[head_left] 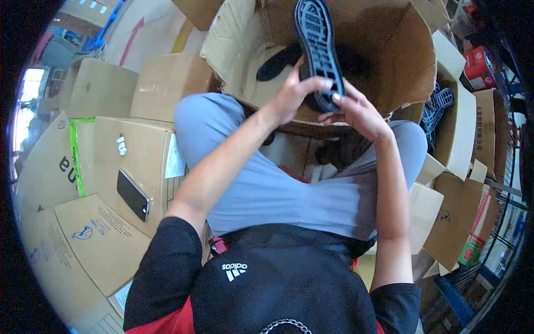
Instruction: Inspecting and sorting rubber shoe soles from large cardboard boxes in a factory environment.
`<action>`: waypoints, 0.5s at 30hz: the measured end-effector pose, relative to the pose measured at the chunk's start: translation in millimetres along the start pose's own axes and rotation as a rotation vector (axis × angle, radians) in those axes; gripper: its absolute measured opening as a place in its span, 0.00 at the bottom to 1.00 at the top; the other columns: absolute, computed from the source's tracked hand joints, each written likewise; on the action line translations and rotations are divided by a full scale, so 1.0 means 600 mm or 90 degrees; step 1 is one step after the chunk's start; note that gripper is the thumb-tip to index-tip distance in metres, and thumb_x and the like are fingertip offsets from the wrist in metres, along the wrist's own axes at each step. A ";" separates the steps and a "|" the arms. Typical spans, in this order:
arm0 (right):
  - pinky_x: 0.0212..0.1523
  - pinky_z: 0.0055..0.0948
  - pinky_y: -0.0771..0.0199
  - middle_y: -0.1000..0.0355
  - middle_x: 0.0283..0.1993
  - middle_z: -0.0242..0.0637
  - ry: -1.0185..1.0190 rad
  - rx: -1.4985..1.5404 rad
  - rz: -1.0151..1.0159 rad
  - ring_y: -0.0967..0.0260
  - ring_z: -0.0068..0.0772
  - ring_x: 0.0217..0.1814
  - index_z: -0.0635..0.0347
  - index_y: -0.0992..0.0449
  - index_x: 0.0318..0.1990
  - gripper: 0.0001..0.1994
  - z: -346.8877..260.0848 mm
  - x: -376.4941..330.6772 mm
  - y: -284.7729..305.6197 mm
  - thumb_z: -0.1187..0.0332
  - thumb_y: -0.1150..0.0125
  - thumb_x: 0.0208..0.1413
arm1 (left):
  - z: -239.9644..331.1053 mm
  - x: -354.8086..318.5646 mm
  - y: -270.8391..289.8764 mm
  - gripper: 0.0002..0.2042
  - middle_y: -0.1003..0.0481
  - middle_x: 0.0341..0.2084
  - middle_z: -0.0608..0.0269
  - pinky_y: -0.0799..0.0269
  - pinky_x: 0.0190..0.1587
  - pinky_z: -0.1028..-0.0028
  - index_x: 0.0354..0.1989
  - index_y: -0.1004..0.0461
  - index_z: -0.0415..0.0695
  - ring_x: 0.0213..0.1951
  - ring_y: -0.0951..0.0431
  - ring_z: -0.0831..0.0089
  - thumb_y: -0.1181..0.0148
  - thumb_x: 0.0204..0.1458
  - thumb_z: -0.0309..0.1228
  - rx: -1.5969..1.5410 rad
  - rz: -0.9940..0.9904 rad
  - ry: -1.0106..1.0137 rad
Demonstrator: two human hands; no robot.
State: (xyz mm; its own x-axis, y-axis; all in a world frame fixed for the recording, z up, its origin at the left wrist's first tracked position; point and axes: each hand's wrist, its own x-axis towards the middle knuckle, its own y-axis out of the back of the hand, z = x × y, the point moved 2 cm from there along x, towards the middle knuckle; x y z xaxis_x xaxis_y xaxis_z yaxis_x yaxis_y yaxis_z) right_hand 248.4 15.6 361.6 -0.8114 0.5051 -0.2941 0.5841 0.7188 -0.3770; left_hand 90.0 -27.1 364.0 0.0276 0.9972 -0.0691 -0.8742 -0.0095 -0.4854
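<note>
A dark blue-black shoe sole (318, 47) with a raised tread pattern is held up over the open carton, its tread toward me and one end pointing away. My left hand (293, 93) is closed around its near part from the left, thumb lying across the tread. At the near end, fingers of my right hand (359, 113) pinch the edge from the right. Inside the large cardboard carton (236, 47) in front of my knees lies another dark sole (280, 61). Deeper contents on the carton's right side are in shadow.
On the right, a narrow carton (460, 133) holds several dark soles (436, 108). Cardboard boxes (100, 239) stand at my left, with a phone (133, 195) and a small white item (122, 146) on one. A metal rack runs along the far right.
</note>
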 end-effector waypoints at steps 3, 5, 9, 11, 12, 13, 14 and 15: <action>0.52 0.32 0.38 0.34 0.48 0.35 0.150 -0.196 0.057 0.37 0.27 0.52 0.52 0.48 0.62 0.28 0.009 0.014 0.049 0.53 0.53 0.58 | 0.001 -0.060 -0.027 0.31 0.31 0.39 0.65 0.35 0.48 0.74 0.53 0.44 0.40 0.41 0.30 0.76 0.37 0.38 0.27 0.085 0.038 -0.047; 0.48 0.30 0.35 0.35 0.51 0.37 0.154 0.056 0.197 0.35 0.29 0.47 0.48 0.48 0.63 0.29 -0.005 0.021 0.055 0.48 0.54 0.57 | 0.000 -0.108 -0.038 0.33 0.32 0.42 0.63 0.38 0.51 0.74 0.54 0.44 0.39 0.44 0.31 0.77 0.36 0.37 0.27 0.122 0.024 0.028; 0.45 0.39 0.33 0.33 0.46 0.42 0.212 0.290 0.227 0.34 0.36 0.44 0.40 0.52 0.63 0.27 -0.014 0.039 0.084 0.44 0.64 0.58 | -0.023 -0.164 -0.081 0.43 0.39 0.53 0.57 0.48 0.59 0.72 0.61 0.53 0.34 0.54 0.40 0.72 0.35 0.37 0.30 0.288 -0.053 0.061; 0.39 0.37 0.30 0.33 0.37 0.39 0.240 0.327 0.230 0.34 0.34 0.36 0.43 0.46 0.60 0.24 -0.001 0.041 0.109 0.47 0.63 0.59 | -0.014 -0.176 -0.117 0.47 0.40 0.52 0.52 0.50 0.59 0.69 0.63 0.56 0.37 0.56 0.41 0.63 0.33 0.35 0.35 0.469 -0.086 0.049; 0.35 0.35 0.29 0.33 0.31 0.37 0.244 0.332 0.221 0.35 0.32 0.30 0.46 0.42 0.58 0.23 -0.003 0.040 0.108 0.48 0.61 0.59 | -0.009 -0.182 -0.127 0.48 0.40 0.51 0.51 0.50 0.60 0.69 0.63 0.57 0.39 0.56 0.41 0.60 0.33 0.35 0.37 0.592 -0.091 0.017; 0.34 0.34 0.29 0.33 0.31 0.36 0.239 0.344 0.217 0.35 0.31 0.30 0.46 0.42 0.57 0.22 -0.003 0.039 0.107 0.48 0.61 0.59 | -0.013 -0.183 -0.132 0.48 0.42 0.51 0.47 0.50 0.60 0.67 0.64 0.57 0.42 0.57 0.43 0.55 0.33 0.34 0.39 0.585 -0.105 0.016; 0.34 0.33 0.29 0.34 0.30 0.36 0.233 0.355 0.212 0.35 0.31 0.30 0.47 0.42 0.57 0.22 0.000 0.039 0.103 0.49 0.60 0.59 | -0.013 -0.187 -0.135 0.48 0.42 0.51 0.47 0.50 0.60 0.67 0.64 0.57 0.42 0.57 0.43 0.55 0.33 0.34 0.39 0.587 -0.111 0.018; 0.33 0.31 0.29 0.34 0.30 0.35 0.231 0.347 0.220 0.35 0.30 0.29 0.47 0.41 0.56 0.22 0.002 0.038 0.103 0.49 0.60 0.59 | -0.009 -0.190 -0.141 0.49 0.44 0.53 0.48 0.52 0.60 0.67 0.64 0.57 0.41 0.58 0.44 0.57 0.32 0.34 0.40 0.589 -0.113 0.010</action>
State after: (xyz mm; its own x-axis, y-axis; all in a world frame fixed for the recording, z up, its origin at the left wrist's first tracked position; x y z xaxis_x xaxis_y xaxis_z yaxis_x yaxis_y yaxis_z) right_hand 266.0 70.9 330.8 -0.4803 0.8535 -0.2023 0.6589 0.1988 -0.7255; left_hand 163.2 -140.7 408.4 0.1977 0.9774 -0.0750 -0.8944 0.2112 0.3942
